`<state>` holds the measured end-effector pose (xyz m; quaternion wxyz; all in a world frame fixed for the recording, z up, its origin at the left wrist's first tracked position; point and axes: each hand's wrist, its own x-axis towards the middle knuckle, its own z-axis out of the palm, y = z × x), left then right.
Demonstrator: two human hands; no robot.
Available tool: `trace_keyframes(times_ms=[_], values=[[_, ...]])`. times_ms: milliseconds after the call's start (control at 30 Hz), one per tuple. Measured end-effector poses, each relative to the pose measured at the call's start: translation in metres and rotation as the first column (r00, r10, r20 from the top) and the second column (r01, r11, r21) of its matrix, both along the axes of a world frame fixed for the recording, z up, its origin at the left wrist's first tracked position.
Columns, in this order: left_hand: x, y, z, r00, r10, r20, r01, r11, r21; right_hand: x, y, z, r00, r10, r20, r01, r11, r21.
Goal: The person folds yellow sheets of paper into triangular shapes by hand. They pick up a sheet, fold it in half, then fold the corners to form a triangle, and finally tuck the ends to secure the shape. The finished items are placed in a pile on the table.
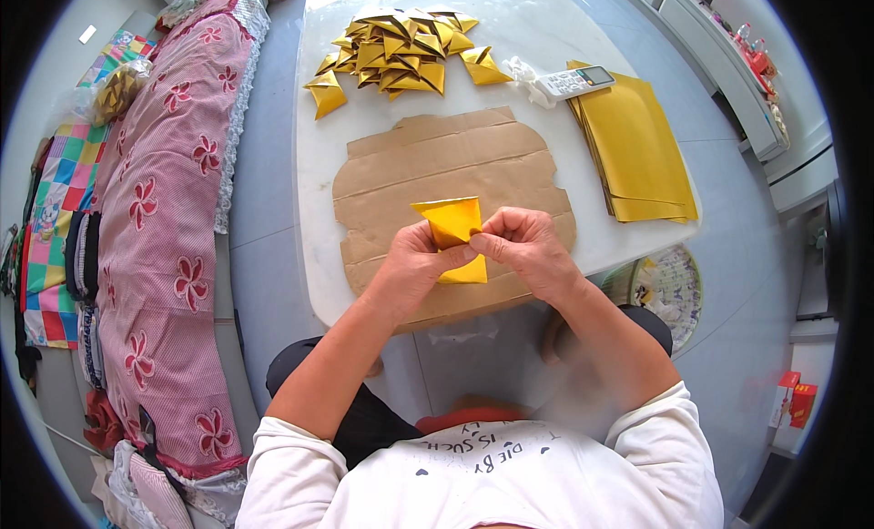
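Note:
Between my two hands is a piece of gold paper [455,221], partly folded, with a pointed corner at its upper left and a flap below. My left hand [414,256] grips its left side, thumb on the front. The fingers of my right hand [521,247] pinch its right edge, and the two thumbs nearly meet there. Beneath lies a flat sheet of brown cardboard [428,169] on the white table. Beyond it, a heap of folded gold paper pieces [396,51] rests on the tabletop. A stack of flat gold paper sheets [642,151] lies at the right.
A white remote control [575,83] overlaps the gold sheets, beside crumpled white tissue [528,74]. Under the table's right corner stands a round waste basket [669,288]. A sofa with a pink flowered cover [159,219] runs along the left. White cabinets [728,65] line the right.

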<state>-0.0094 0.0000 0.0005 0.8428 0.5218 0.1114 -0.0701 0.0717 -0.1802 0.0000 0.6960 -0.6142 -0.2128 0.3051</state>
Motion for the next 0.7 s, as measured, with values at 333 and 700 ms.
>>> trace_keyframes(times_ms=[333, 700], values=[[-0.0007, 0.0019, 0.0007, 0.993, -0.106, -0.045, 0.107, 0.994, 0.02, 0.0016, -0.0002, 0.0028, 0.987, -0.075, 0.141, 0.082, 0.995, -0.047], [-0.0012, 0.0025, 0.0058, 0.984, -0.135, -0.115, 0.142, 0.988, 0.062, 0.0018, 0.0005, 0.0037, 0.996, -0.078, 0.049, 0.08, 0.996, -0.036]])
